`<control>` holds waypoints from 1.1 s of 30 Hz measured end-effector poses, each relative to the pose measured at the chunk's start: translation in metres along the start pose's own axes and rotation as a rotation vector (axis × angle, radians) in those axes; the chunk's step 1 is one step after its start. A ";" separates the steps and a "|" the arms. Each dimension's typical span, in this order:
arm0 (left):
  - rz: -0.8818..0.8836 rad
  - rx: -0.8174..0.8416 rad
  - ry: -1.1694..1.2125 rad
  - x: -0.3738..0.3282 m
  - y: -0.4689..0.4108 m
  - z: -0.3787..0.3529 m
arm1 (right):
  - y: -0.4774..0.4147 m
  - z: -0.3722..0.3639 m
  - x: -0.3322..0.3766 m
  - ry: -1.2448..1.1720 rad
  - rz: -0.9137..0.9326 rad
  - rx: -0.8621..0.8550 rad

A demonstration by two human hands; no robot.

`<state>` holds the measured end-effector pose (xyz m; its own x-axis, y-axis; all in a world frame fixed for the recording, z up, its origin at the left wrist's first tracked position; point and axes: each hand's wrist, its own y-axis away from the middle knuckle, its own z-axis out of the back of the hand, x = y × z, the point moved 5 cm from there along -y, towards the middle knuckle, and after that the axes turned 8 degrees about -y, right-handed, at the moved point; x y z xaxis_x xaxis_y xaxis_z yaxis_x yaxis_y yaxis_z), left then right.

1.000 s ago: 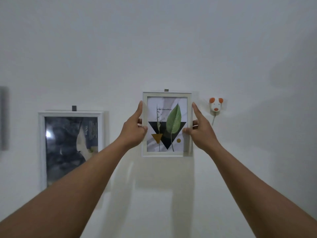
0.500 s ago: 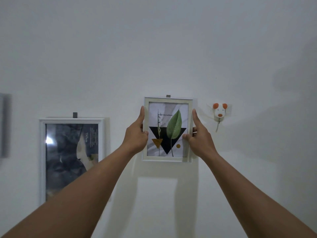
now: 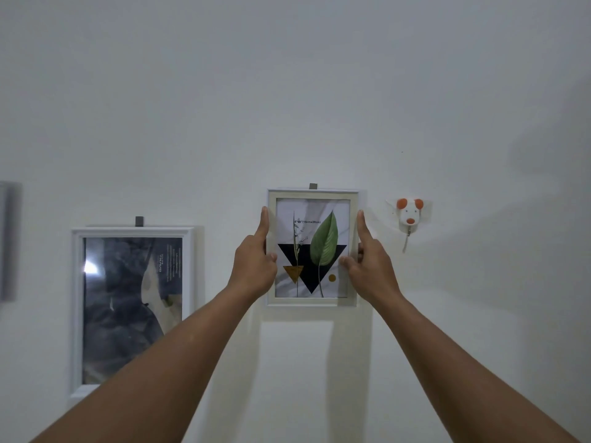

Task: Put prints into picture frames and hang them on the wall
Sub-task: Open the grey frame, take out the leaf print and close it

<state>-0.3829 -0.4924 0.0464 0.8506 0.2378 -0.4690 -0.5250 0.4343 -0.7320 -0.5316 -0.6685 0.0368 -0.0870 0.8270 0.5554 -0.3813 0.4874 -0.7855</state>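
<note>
frame [image 3: 311,301] holds leaf print [image 3: 324,247]; left hand [image 3: 254,266], right hand [image 3: 371,266] grip it.

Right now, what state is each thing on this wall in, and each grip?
Small cream frame with leaf print: upright against the white wall, held at both side edges.
Left grip: pinches its left edge, forefinger straight up.
Right grip: pinches its right edge, forefinger straight up.
Large white frame with dark print: hangs upright, untouched.
White and orange mouse-shaped wall hook: on the wall, nothing hung on it.
</note>
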 end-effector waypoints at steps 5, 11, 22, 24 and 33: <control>0.001 -0.061 -0.041 0.002 0.003 0.000 | 0.002 -0.001 0.002 0.092 0.032 -0.019; 0.008 -0.086 -0.023 0.001 0.004 -0.002 | 0.010 -0.005 0.009 0.317 0.191 -0.031; -0.015 -0.165 -0.230 0.000 0.007 -0.005 | 0.013 -0.011 -0.005 0.533 0.206 0.165; -0.018 -0.192 -0.282 0.000 0.007 -0.001 | 0.013 -0.011 -0.006 0.530 0.209 0.165; -0.153 -0.196 -0.489 0.004 0.015 -0.001 | 0.014 -0.010 -0.006 0.455 0.192 0.166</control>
<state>-0.3873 -0.4862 0.0333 0.8078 0.5808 -0.1001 -0.3502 0.3364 -0.8742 -0.5274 -0.6645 0.0199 0.2252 0.9532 0.2016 -0.5422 0.2946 -0.7869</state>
